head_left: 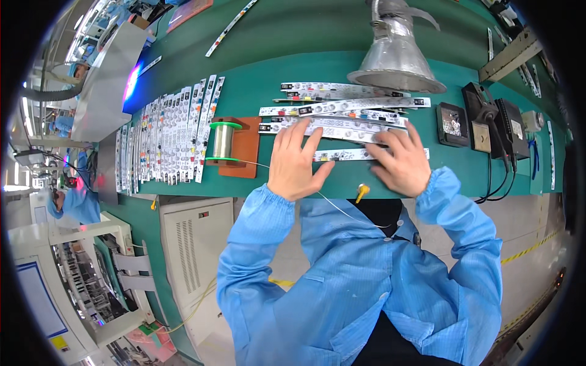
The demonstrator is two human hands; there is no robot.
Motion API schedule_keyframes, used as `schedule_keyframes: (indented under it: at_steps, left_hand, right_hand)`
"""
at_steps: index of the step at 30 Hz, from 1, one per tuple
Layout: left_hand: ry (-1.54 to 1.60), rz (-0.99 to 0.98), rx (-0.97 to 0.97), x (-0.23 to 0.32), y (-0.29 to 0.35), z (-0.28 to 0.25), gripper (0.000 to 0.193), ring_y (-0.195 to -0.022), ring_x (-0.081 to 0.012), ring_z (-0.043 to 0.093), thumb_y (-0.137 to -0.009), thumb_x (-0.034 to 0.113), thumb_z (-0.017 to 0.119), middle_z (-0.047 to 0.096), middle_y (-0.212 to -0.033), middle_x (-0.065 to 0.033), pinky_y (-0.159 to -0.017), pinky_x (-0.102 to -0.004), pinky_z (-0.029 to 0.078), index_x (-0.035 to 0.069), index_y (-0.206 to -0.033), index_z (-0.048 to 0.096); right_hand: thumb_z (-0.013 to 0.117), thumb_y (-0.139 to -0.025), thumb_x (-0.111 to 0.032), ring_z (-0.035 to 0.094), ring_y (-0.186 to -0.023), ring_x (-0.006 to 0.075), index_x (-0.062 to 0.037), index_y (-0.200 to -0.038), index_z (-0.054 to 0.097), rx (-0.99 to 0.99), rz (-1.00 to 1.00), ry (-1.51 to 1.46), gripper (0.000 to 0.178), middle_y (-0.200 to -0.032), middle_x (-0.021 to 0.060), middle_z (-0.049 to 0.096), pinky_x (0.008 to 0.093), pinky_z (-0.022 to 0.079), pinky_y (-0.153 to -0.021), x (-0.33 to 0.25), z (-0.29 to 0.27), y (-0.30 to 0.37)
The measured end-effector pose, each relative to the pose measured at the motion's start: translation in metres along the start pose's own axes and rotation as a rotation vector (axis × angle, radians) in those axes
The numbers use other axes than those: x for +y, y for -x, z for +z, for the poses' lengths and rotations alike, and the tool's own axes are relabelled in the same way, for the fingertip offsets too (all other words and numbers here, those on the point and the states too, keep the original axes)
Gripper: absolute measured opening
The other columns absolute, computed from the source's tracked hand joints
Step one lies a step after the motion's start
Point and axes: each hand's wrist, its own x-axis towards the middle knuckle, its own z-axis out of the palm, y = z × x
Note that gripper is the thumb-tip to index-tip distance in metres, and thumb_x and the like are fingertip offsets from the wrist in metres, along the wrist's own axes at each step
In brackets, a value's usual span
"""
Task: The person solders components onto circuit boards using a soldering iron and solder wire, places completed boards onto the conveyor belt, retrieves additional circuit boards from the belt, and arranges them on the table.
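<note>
A loose pile of white LED strip boards (360, 110) lies crosswise on the green bench in front of me. My left hand (295, 161) rests at the pile's near left side, fingers spread, fingertips touching the lower boards. Its thumb points toward the left end of a single strip board (345, 155) that lies nearest me. My right hand (403, 160) is over the right part of that board, fingers apart and tips against the pile's near edge. Neither hand is closed around a board. Its fingers hide part of the boards beneath.
Many strip boards (174, 131) stand in a row at left. Beside them, a solder wire spool (224, 143) sits on a brown holder (247, 152). A metal fume hood (397, 58) hangs beyond the pile. A soldering station (511, 128) and black box (452, 124) are at right. A yellow plug (362, 193) lies at the front edge.
</note>
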Motion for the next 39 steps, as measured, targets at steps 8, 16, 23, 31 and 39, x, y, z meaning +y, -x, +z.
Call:
schedule_keyframes:
  at_steps: [8,16,23,31,39]
  left_hand:
    - [-0.184,-0.049,0.063,-0.012,-0.026,0.031,0.031,-0.092,-0.0313,0.055,-0.071,0.012,0.068,0.058,-0.101,-0.0138,-0.079,-0.0396,0.043,0.003,-0.098,0.059]
    - [-0.12,0.046,-0.006,-0.021,-0.074,0.024,0.031,-0.093,-0.0304,0.054,-0.07,0.008,0.064,0.056,-0.103,-0.0117,-0.079,-0.0405,0.044,0.004,-0.101,0.06]
    - [-0.088,-0.03,-0.404,-0.038,-0.119,0.012,0.028,-0.093,-0.0286,0.056,-0.071,0.003,0.065,0.059,-0.097,-0.0096,-0.081,-0.0361,0.047,0.006,-0.099,0.063]
    - [0.01,-0.161,-0.621,-0.041,-0.125,0.002,0.025,-0.096,-0.0311,0.055,-0.072,0.008,0.066,0.056,-0.1,-0.0136,-0.083,-0.0374,0.046,0.002,-0.096,0.06]
    - [-0.046,-0.088,-0.625,-0.055,-0.107,-0.002,0.025,-0.093,-0.0304,0.056,-0.074,0.016,0.067,0.057,-0.096,-0.0122,-0.081,-0.0394,0.046,0.004,-0.096,0.061]
  right_hand:
    - [0.065,-0.07,-0.01,0.052,-0.105,0.028,-0.0194,-0.102,0.063,0.211,0.162,0.086,0.033,-0.111,0.0086,0.055,0.0547,0.032,-0.098,0.023,0.016,0.014]
    - [0.068,-0.067,-0.011,0.053,-0.097,0.0239,-0.0172,-0.101,0.064,0.22,0.113,-0.044,0.035,-0.104,0.0042,0.057,0.0507,0.035,-0.097,0.026,0.007,0.032]
    - [0.071,-0.064,-0.01,0.051,-0.106,0.0326,-0.0074,-0.108,0.06,0.221,0.236,-0.183,0.045,-0.116,0.0144,0.053,0.0488,0.037,-0.095,0.053,-0.021,0.032]
    - [0.062,-0.074,-0.004,0.051,-0.105,0.032,-0.0064,-0.116,0.054,0.177,0.372,0.099,0.043,-0.112,0.0136,0.054,0.0428,0.04,-0.091,0.087,-0.019,0.0]
    - [0.062,-0.076,-0.004,0.054,-0.084,0.0302,-0.0042,-0.092,0.062,0.202,0.305,-0.072,0.016,-0.09,0.0105,0.055,0.0392,0.043,-0.075,0.095,-0.002,-0.007]
